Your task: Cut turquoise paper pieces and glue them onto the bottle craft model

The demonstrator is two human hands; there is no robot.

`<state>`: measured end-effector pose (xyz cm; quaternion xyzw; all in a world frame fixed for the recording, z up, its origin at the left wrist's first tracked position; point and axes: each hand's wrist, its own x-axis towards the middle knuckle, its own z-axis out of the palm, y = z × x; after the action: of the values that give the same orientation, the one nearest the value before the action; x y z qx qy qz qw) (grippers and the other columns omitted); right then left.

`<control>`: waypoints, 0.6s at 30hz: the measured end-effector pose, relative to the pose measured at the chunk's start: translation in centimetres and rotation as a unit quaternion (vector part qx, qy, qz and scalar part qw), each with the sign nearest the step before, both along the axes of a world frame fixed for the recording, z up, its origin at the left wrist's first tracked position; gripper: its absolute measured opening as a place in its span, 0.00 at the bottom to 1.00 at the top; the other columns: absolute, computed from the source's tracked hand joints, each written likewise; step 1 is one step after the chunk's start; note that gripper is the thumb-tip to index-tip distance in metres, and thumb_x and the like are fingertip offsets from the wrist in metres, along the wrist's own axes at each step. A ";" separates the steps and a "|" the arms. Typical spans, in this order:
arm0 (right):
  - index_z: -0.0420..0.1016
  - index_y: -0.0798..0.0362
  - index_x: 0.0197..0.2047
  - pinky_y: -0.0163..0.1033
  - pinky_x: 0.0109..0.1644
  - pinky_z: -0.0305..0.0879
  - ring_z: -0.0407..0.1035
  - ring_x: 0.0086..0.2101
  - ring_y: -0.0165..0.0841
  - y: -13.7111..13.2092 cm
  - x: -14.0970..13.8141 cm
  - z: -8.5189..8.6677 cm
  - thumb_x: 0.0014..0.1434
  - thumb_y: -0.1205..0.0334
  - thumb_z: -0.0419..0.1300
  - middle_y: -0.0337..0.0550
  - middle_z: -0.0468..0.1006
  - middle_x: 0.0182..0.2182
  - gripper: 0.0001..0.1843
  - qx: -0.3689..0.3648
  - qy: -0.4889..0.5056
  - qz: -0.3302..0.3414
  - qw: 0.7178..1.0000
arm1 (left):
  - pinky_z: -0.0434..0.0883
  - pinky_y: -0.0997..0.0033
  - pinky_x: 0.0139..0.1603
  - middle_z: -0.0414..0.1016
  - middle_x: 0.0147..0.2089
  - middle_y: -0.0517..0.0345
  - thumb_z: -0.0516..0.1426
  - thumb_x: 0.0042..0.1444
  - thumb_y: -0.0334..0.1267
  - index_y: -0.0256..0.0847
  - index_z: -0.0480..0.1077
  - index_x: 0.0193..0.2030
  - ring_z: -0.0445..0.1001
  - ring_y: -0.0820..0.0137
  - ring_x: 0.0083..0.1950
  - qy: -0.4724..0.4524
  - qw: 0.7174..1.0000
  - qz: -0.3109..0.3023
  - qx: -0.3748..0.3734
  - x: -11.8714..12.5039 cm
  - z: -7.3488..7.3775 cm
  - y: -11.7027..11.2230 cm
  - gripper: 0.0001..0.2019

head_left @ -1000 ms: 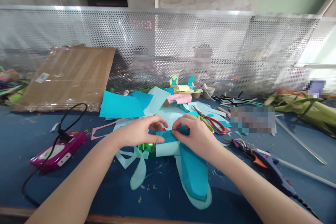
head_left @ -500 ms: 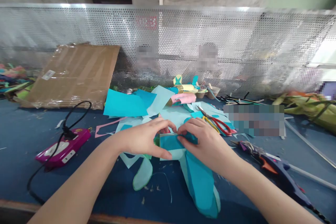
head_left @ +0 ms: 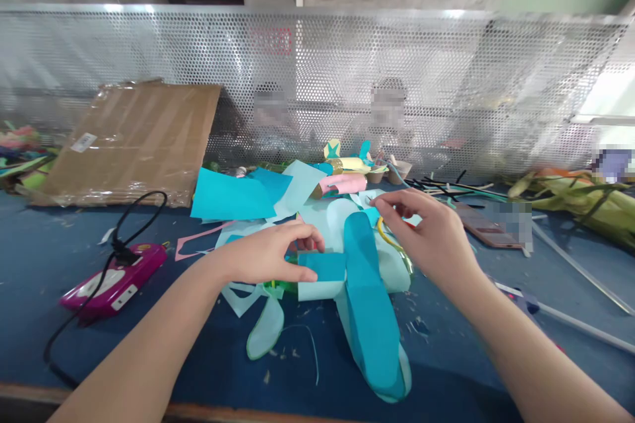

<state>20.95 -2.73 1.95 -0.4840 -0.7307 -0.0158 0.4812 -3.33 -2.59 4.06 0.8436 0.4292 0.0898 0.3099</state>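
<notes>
A model plane of light and bright blue paper lies on the table, with a long blue wing (head_left: 370, 304) across its body (head_left: 322, 287). My left hand (head_left: 270, 251) curls around the body's left end, its thumb on the blue strip and its fingers behind. Green plastic shows under the paper there. My right hand (head_left: 429, 228) is closed in a pinch over the scissors' blades, beyond the wing. The scissors' yellow handle (head_left: 389, 236) shows under this hand; most of the red handle is covered. A leaf-shaped paper piece (head_left: 265, 329) sticks out near my left hand.
Blue paper sheets (head_left: 233, 195) and a pink rolled piece (head_left: 342, 184) lie behind the plane. A purple power box (head_left: 116, 281) with a black cable stands left, before a cardboard sheet (head_left: 133, 145). A phone (head_left: 489, 225) and a partly hidden glue gun (head_left: 516, 297) are right.
My right hand has left the plane's body and moved right and away from me to the scissors. The wing now shows fully. My left hand stays at the body.
</notes>
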 end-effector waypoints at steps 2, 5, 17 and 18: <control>0.75 0.50 0.31 0.39 0.31 0.64 0.68 0.27 0.34 0.0 0.2 0.1 0.60 0.60 0.57 0.42 0.75 0.27 0.08 -0.010 0.008 0.003 1.000 | 0.66 0.66 0.49 0.70 0.51 0.55 0.61 0.51 0.42 0.47 0.68 0.48 0.69 0.62 0.51 0.002 1.000 0.000 0.005 0.1 0.1 -0.1 0.17; 0.76 0.49 0.33 0.40 0.38 0.66 0.69 0.32 0.35 -0.3 -0.3 -0.1 0.59 0.61 0.59 0.42 0.77 0.30 0.05 -0.030 -0.015 0.079 0.996 | 0.66 0.66 0.48 0.69 0.50 0.55 0.60 0.51 0.42 0.47 0.67 0.49 0.69 0.62 0.51 0.009 1.000 0.000 0.009 0.2 0.2 -0.2 0.18; 0.83 0.46 0.37 0.46 0.46 0.66 0.65 0.38 0.37 -0.2 -1.5 -1.5 0.56 0.66 0.64 0.44 0.76 0.36 0.08 -0.059 -0.174 0.213 0.960 | 0.65 0.69 0.49 0.67 0.51 0.59 0.60 0.53 0.44 0.50 0.65 0.50 0.67 0.65 0.51 -0.020 1.000 -0.016 0.017 -0.2 -0.5 0.2 0.17; 0.83 0.46 0.37 0.46 0.46 0.66 0.65 0.38 0.37 -0.1 -1.5 -1.5 0.56 0.66 0.64 0.44 0.76 0.36 0.08 -0.057 -0.175 0.213 0.960 | 0.64 0.69 0.50 0.67 0.51 0.59 0.59 0.54 0.43 0.50 0.66 0.49 0.67 0.65 0.52 -0.019 0.999 -0.024 0.022 -0.2 -0.4 0.2 0.16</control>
<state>19.41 -2.87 0.41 -0.3331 -0.8895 0.0445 0.3098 -3.52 -2.41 3.63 0.8583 0.4012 0.1075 0.3013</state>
